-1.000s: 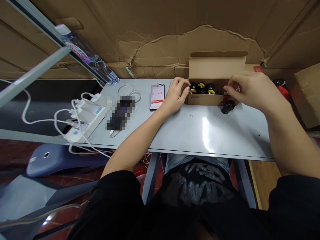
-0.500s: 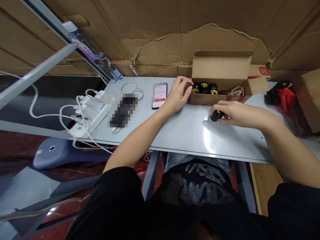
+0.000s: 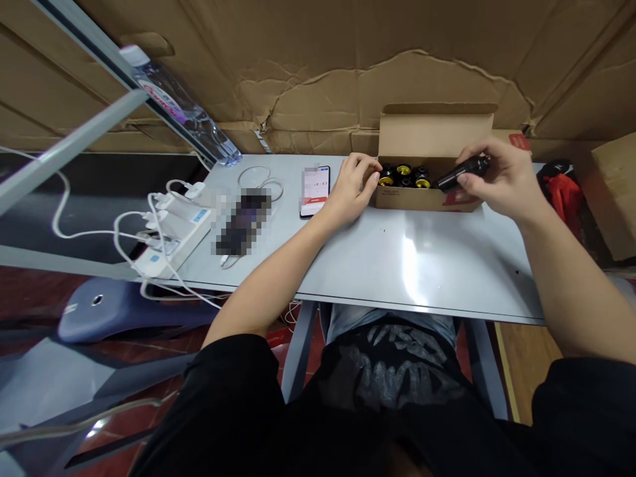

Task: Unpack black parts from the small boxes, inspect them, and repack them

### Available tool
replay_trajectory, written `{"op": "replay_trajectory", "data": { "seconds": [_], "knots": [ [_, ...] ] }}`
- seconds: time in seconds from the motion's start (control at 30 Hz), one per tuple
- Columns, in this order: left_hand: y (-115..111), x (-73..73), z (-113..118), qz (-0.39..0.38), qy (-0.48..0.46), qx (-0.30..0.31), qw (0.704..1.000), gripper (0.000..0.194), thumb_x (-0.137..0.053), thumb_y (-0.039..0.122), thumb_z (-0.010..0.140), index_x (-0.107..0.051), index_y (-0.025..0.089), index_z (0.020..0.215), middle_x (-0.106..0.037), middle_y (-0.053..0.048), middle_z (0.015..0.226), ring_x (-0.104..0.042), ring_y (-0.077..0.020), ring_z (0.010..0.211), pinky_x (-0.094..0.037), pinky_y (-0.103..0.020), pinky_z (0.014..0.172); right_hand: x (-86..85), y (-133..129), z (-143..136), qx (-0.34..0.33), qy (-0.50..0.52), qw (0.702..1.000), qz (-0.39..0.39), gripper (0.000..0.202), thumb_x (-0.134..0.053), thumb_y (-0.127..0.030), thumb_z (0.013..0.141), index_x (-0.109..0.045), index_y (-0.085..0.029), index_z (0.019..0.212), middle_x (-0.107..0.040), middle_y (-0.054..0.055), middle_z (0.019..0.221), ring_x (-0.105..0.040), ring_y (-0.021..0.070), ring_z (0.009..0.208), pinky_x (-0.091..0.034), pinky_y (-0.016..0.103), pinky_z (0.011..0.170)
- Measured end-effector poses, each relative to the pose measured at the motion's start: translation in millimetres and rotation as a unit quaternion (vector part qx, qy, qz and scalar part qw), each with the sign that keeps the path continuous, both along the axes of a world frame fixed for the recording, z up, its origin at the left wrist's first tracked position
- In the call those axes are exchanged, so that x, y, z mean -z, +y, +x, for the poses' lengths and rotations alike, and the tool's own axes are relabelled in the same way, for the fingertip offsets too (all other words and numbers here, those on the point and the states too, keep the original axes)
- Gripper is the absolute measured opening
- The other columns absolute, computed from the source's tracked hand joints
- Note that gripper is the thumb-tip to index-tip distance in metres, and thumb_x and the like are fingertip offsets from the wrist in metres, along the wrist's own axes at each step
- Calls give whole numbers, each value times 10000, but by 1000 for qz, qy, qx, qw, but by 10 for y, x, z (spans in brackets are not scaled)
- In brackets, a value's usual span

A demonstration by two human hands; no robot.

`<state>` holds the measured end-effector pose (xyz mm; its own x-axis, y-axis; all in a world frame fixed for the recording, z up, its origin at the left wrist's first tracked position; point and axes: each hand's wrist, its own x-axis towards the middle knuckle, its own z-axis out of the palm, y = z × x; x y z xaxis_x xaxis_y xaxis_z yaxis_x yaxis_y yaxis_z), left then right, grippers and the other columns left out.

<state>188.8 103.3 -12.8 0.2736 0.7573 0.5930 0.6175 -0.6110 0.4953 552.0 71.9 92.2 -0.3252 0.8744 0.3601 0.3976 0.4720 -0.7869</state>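
An open cardboard box stands at the back of the table, holding several black cylindrical pieces, some with yellow rings on top. My left hand is closed at the box's left end, its thumb and fingertips against the edge. In my right hand is a slim black cylindrical piece with a ridged end, pinched between thumb and fingers. It is tilted over the right part of the box, its lower left end pointing down towards the other pieces. My hand hides the box's right end.
Left of the box lies a phone showing a timer, then a blurred dark device on a cable. A power strip with white cords and a water bottle are further left. A red cloth lies at right.
My right hand has lifted the black cylindrical piece from above the tabletop, up and to the right, over the box. My left hand stays at the box's left end.
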Motion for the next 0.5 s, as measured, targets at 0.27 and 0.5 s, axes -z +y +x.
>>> {"op": "replay_trajectory", "data": {
  "seconds": [0.27,0.5],
  "knots": [
    [14,28,-8,10,-7,1,1000,780,-287,928,1264,-745,317,1418,-778,-203,1525,-756,-391,1506,-662,-661,1364,136,253,86,58,63,996,-22,741,-1175,-715,688,-790,-358,1211,-916,127,1250,-823,348,964,-763,647,1000],
    [41,52,-31,16,-13,7,1000,776,-304,918,1276,-750,296,1402,-790,-192,1500,-768,-360,1476,-662,-594,1346,113,189,101,15,39,999,-20,732,-1121,-790,869,-857,-387,1420,-937,99,1345,-848,381,1084,-728,694,1105]
  ]
}}
